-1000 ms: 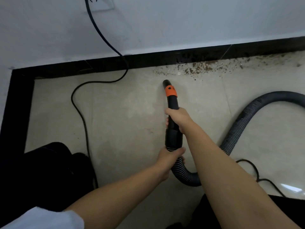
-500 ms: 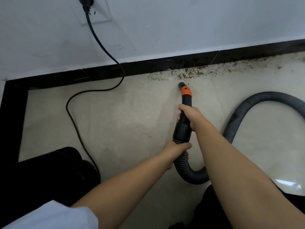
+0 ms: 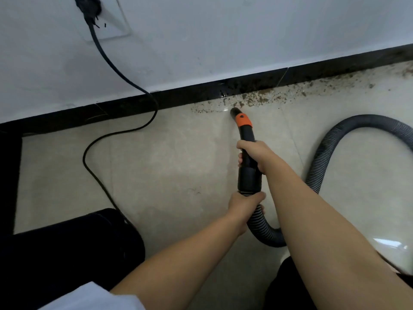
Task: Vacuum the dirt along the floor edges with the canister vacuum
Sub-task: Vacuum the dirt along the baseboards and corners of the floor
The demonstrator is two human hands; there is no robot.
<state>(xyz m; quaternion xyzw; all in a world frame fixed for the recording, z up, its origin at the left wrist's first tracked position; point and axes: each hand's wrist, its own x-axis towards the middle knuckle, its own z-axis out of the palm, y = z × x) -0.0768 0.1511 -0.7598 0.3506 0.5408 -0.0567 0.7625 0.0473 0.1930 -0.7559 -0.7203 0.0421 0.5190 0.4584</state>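
No text, label, brand, number or sign can be read anywhere here, neither on the black vacuum nozzle with its orange collar (image 3: 243, 125) nor on the white wall socket plate (image 3: 109, 21).

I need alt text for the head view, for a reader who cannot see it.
Two hands hold a vacuum nozzle at dirt along a black baseboard: right hand on the tube, left hand on the hose. A cord runs to a wall socket.

A white wall (image 3: 223, 36) has a white socket (image 3: 109, 21) with a black plug (image 3: 88, 6) in it, and a black strip (image 3: 125, 107) runs along the bottom of the wall.
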